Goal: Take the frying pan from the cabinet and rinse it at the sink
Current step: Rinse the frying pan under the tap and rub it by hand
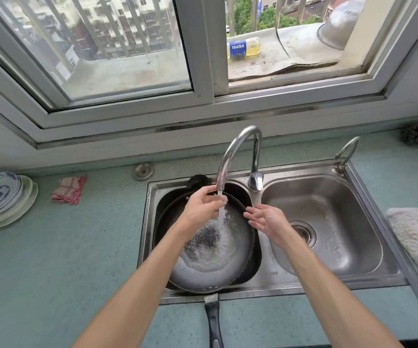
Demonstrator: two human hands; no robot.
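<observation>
Pan (202, 267) sits in left basin of sink (265, 281), handle pointing 6 o'clock. Faucet (238, 144) pours water (221, 218) onto it. Left hand (201, 208) under water, fingers loose, holding nothing. Right hand (268, 219) spread open, empty, at pan's 2 o'clock.

Teal counter (77, 247) carried a plate stack (2, 197) far L, red cloth (69, 189) near it, dbl sink (340, 197) set mid, towel (416, 242) at R, scrubber (416, 133) back R.
</observation>
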